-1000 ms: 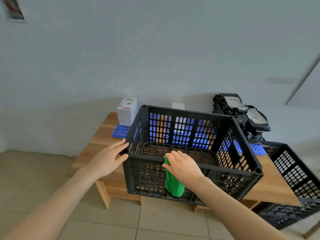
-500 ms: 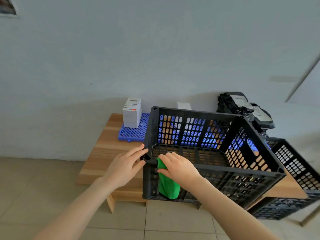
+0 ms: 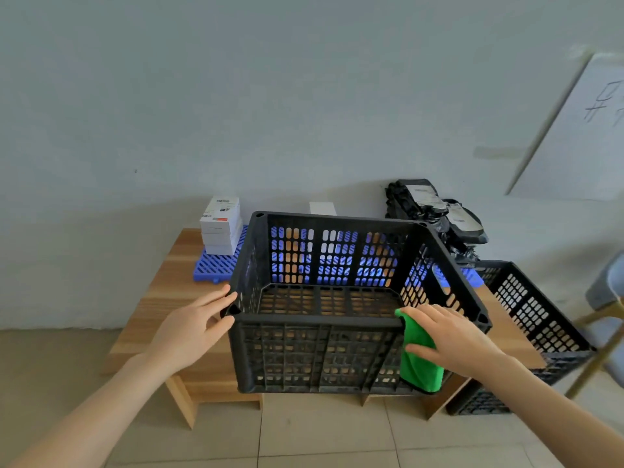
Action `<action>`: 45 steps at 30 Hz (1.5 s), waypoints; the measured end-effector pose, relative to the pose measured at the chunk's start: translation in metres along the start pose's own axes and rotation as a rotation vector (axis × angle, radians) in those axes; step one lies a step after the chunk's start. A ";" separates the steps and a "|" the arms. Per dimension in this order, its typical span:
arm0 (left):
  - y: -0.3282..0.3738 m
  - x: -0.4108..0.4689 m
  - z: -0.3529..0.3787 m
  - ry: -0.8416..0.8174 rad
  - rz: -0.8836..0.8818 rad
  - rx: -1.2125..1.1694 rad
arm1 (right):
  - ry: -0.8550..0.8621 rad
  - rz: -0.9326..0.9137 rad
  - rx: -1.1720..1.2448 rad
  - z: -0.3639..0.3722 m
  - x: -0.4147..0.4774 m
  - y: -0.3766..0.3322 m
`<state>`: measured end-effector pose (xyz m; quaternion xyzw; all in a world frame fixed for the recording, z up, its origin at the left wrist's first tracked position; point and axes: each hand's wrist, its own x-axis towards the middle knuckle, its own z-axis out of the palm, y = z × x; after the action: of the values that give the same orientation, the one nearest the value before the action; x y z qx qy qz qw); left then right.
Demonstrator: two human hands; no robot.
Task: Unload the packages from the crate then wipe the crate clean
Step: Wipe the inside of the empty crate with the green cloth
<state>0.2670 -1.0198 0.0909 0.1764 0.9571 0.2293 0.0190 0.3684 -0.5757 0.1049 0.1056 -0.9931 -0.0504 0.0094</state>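
Observation:
A black slotted crate point(image 3: 317, 358) stands on a low wooden table point(image 3: 175, 282) with nothing inside it. My left hand point(image 3: 192, 329) rests against the crate's near left corner, fingers nearly straight. My right hand point(image 3: 449, 336) presses a green cloth point(image 3: 420, 366) over the near rim close to the right corner; the cloth hangs down the outer front wall. White boxes point(image 3: 221, 224) are stacked behind the crate at the left, and black bagged packages point(image 3: 435, 211) lie behind it at the right.
A blue slotted mat point(image 3: 216, 270) lies under the white boxes. A second black crate point(image 3: 526, 309) sits to the right, partly below the table. A chair leg point(image 3: 597, 352) shows at the far right. The wall is close behind; tiled floor lies in front.
My right hand has slid the green cloth along the near rim from the left part toward the right corner. My left hand stays at the near left corner.

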 end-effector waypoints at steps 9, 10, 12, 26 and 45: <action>0.024 -0.001 0.009 0.072 -0.144 0.067 | 0.123 -0.023 -0.127 0.007 -0.039 0.080; 0.025 0.000 0.011 0.077 -0.154 0.051 | 0.139 -0.039 -0.129 0.008 -0.038 0.082; 0.026 0.001 0.012 0.084 -0.181 0.026 | 0.166 -0.049 -0.088 0.010 -0.038 0.087; 0.065 0.003 0.023 0.235 -0.310 -0.130 | 0.229 -0.279 0.321 -0.032 0.037 0.044; 0.053 0.001 0.048 0.416 -0.536 -0.280 | 0.360 -0.885 0.267 -0.029 0.265 -0.141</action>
<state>0.2895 -0.9548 0.0717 -0.1352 0.9121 0.3757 -0.0929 0.1400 -0.7718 0.1211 0.5246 -0.8333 0.0973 0.1447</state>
